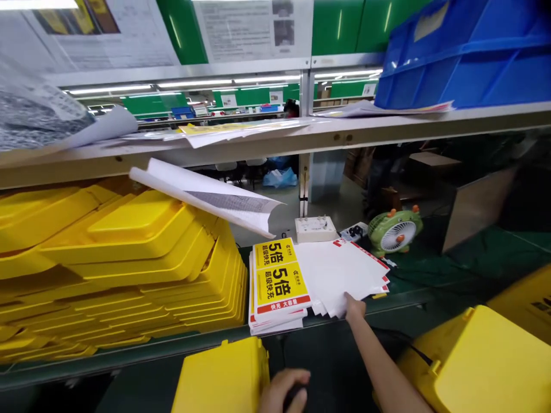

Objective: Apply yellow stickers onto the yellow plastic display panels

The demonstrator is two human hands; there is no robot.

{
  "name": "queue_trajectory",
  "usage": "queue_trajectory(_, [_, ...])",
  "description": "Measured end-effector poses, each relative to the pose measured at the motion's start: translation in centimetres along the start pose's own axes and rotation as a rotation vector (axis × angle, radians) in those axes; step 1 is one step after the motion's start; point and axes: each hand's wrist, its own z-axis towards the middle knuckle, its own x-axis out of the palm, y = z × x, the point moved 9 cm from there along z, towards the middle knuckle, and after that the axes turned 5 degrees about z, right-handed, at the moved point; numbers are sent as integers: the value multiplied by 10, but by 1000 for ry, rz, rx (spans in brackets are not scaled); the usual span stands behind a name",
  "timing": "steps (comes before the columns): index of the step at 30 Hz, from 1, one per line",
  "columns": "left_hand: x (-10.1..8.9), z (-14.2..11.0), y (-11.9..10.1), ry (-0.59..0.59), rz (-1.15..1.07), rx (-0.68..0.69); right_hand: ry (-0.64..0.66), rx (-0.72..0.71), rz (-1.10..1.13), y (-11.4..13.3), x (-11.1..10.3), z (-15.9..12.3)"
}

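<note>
At the front edge of the pile of white-backed sheets (333, 275), my right hand (355, 308) is closed, pinching a white sheet's corner; most of its fingers are hidden. My left hand (284, 390) is low in the view, beside a yellow box (221, 378), with thumb and fingers curled round a small dark object (295, 394) whose kind I cannot make out. A stack of yellow-printed sheets (279, 275) with red borders lies left of the white ones. More yellow boxes (491, 361) stand at the lower right.
Nested yellow plastic parts (146, 246) are piled high on the left. A green fan (396, 232) and a white control box (316, 228) stand behind the sheets. Overhead runs a shelf (258, 137) bearing papers and a blue bin (465, 63); a curled sheet (215, 198) hangs below it.
</note>
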Motion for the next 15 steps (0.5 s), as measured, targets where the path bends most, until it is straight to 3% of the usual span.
queue_trajectory(3, [-50, 34, -21, -187, 307, 50, 37, 63, -31, -14, 35, -2])
queue_trajectory(6, [-77, 83, -15, -207, 695, 30, 90, 76, -37, -27, 52, -14])
queue_trajectory(10, [-81, 127, 15, -122, 864, -33, 151, 35, -22, -40, 36, -44])
queue_trajectory(12, [-74, 133, 23, -101, 857, -51, 205, 8, 6, -42, 31, -60])
queue_trajectory(15, [-65, 129, 22, -110, 846, -63, 333, 6, 87, -38, 42, -77])
